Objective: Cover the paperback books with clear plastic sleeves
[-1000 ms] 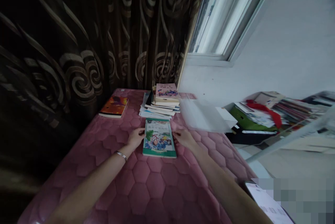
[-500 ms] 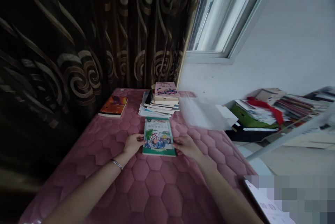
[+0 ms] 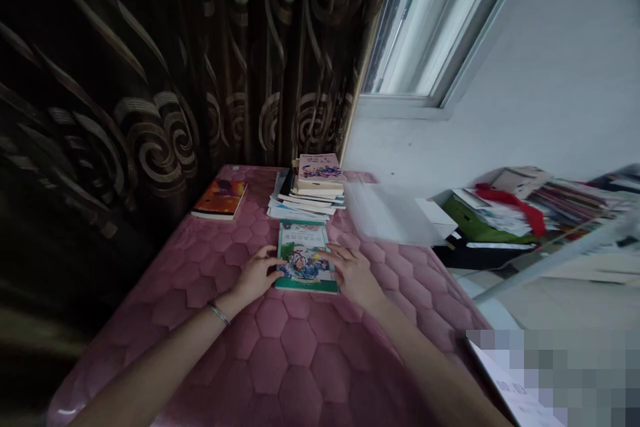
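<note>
A picture book with a green-edged, illustrated cover lies flat on the pink padded table surface. At its left edge is my left hand, with thumb and fingers apart and their tips touching the book's side. My right hand is at the opposite edge, its spread fingers resting over the cover's right margin. A silver bangle circles my left wrist. Just beyond the book stands a stack of books and papers, topped by a pink book.
An orange book lies at the far left. Clear plastic sheeting covers the table's right rear. Right of the table is a green box piled with papers. A dark patterned curtain hangs along the left; a screen shows lower right.
My fingers have loosened from pinching the book's edges to a spread touch, the right ones now reaching over the cover. The book stays flat in nearly the same place.
</note>
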The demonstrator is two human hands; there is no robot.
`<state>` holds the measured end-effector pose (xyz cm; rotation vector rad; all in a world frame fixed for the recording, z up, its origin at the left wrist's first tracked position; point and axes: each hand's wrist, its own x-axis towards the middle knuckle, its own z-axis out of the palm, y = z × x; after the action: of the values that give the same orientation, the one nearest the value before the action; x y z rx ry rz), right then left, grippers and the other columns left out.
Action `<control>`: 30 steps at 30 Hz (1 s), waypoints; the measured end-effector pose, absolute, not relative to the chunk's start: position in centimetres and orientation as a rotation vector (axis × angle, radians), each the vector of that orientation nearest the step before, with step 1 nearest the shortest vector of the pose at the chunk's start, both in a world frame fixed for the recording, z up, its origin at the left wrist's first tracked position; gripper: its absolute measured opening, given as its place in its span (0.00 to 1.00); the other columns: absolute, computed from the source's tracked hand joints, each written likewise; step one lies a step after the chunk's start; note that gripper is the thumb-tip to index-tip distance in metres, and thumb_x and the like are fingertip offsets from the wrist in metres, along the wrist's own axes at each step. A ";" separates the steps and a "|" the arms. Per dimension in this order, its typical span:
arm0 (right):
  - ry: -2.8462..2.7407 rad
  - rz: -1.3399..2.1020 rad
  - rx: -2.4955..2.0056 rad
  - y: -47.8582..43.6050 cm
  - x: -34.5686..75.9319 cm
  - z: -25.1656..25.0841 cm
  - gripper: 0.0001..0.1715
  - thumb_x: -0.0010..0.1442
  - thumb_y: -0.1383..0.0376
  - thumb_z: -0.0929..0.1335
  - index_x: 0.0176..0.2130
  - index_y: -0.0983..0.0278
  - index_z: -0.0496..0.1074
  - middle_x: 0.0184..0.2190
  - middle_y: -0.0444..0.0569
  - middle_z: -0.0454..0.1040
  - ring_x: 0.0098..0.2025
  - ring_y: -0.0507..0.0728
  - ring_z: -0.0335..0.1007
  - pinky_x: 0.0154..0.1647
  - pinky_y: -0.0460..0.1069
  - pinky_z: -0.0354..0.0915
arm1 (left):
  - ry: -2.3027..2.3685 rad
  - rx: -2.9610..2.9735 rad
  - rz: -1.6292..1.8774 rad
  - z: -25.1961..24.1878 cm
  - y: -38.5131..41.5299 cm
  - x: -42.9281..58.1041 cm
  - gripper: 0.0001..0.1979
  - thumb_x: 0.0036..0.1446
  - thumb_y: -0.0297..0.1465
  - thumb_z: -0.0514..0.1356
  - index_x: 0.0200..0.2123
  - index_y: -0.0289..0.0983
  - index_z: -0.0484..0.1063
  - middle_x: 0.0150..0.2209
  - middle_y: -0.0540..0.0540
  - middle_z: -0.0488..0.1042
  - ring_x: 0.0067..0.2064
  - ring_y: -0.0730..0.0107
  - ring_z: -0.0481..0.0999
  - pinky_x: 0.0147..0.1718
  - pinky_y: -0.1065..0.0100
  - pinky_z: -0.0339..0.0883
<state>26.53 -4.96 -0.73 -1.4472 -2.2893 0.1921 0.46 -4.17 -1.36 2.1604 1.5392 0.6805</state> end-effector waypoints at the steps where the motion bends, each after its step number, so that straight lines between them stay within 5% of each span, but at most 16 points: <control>1: -2.387 0.171 -1.361 -5.1 26.1 -0.6 0.31 0.56 0.76 0.64 0.56 0.54 0.69 0.59 0.47 0.68 0.59 0.60 0.63 0.60 0.58 0.59 | 1.543 2.263 0.614 -0.9 -4.2 0.7 0.15 0.53 0.27 0.64 0.44 0.48 0.78 0.62 0.48 0.64 0.60 0.55 0.65 0.57 0.52 0.60; 4: -2.555 0.205 -1.193 -5.3 25.2 -0.8 0.25 0.62 0.69 0.63 0.56 0.52 0.69 0.58 0.43 0.68 0.59 0.58 0.63 0.59 0.58 0.60 | 1.415 2.463 0.354 0.2 -4.0 1.6 0.20 0.56 0.26 0.61 0.48 0.55 0.74 0.64 0.54 0.61 0.64 0.52 0.58 0.58 0.41 0.52; 7: -2.577 0.202 -1.173 -5.0 25.9 -1.4 0.19 0.65 0.63 0.62 0.53 0.51 0.72 0.56 0.42 0.71 0.59 0.58 0.63 0.58 0.59 0.61 | 1.281 2.514 0.226 0.5 -3.7 1.7 0.20 0.59 0.25 0.58 0.49 0.56 0.73 0.60 0.56 0.67 0.64 0.57 0.59 0.59 0.42 0.48; 20: -2.471 0.211 -1.297 -5.2 29.6 -2.7 0.19 0.64 0.65 0.62 0.51 0.50 0.73 0.54 0.41 0.73 0.59 0.61 0.62 0.58 0.62 0.56 | 1.365 2.431 0.409 -0.9 -3.9 -2.2 0.12 0.57 0.28 0.60 0.40 0.51 0.78 0.56 0.53 0.73 0.62 0.56 0.61 0.57 0.45 0.50; 25: -2.442 0.108 -1.391 -7.6 26.1 -1.1 0.16 0.59 0.59 0.67 0.47 0.57 0.75 0.52 0.48 0.74 0.57 0.63 0.61 0.53 0.60 0.57 | 1.268 2.534 0.529 -0.1 -6.1 0.8 0.07 0.51 0.30 0.63 0.35 0.45 0.77 0.49 0.50 0.77 0.57 0.57 0.67 0.60 0.43 0.39; 30: -2.306 0.015 -1.526 -9.2 22.5 -1.3 0.18 0.59 0.53 0.68 0.42 0.63 0.74 0.46 0.53 0.74 0.49 0.62 0.65 0.47 0.57 0.58 | 1.368 2.510 0.651 -1.0 -7.8 3.3 0.08 0.48 0.33 0.66 0.35 0.42 0.76 0.46 0.47 0.75 0.52 0.59 0.70 0.60 0.45 0.39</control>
<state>22.45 -9.17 -1.35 -1.5262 -2.3064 0.0150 3.27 -7.79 -1.04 2.5102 1.3685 0.6512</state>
